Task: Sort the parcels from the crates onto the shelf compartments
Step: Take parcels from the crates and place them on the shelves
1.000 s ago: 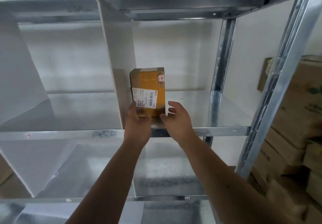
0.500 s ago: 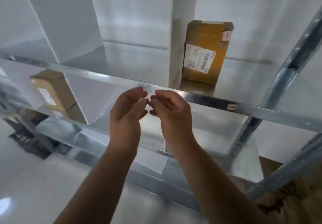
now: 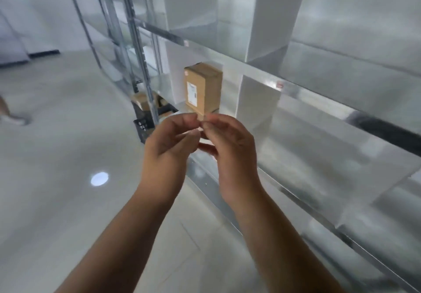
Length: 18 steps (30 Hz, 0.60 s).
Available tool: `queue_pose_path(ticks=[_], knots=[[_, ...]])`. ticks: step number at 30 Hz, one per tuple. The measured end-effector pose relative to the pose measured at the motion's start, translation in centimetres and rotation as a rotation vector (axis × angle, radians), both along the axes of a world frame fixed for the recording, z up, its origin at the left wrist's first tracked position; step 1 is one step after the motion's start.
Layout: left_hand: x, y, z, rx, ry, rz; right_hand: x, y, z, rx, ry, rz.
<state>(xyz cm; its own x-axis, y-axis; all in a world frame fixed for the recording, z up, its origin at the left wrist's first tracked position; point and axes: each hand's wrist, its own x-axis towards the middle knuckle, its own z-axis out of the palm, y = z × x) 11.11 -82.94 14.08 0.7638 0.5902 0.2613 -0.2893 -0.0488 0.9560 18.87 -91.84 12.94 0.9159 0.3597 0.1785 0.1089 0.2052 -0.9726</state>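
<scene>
Parcel upright on shelf, beyond left hand, right hand

Both hands are raised in front of the metal shelf, the left hand and right hand with fingers curled and fingertips meeting (whether anything small is pinched between them cannot be told). Behind them a brown parcel stands upright in a compartment beside a white divider. A black crate sits on the pale floor by the shelf's upright.
</scene>
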Motion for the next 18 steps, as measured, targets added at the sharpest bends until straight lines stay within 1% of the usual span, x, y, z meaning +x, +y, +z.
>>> queue_pose_path(ticks=[7, 15, 18], knots=[[-3.1, 13.0, -0.7, -0.068, 0.016, 0.158, -2.0, 13.6, -0.4, 0.078, 0.064, 0.127], [-5.1, 23.3, -1.7, -0.174, 0.063, 0.341, -2.3, 24.8, -1.3, 0.009, 0.107, 0.291], [-4.7, 27.2, -2.5, -0.273, 0.064, 0.410, -1.3, 29.3, -2.2, -0.016, 0.112, 0.339]])
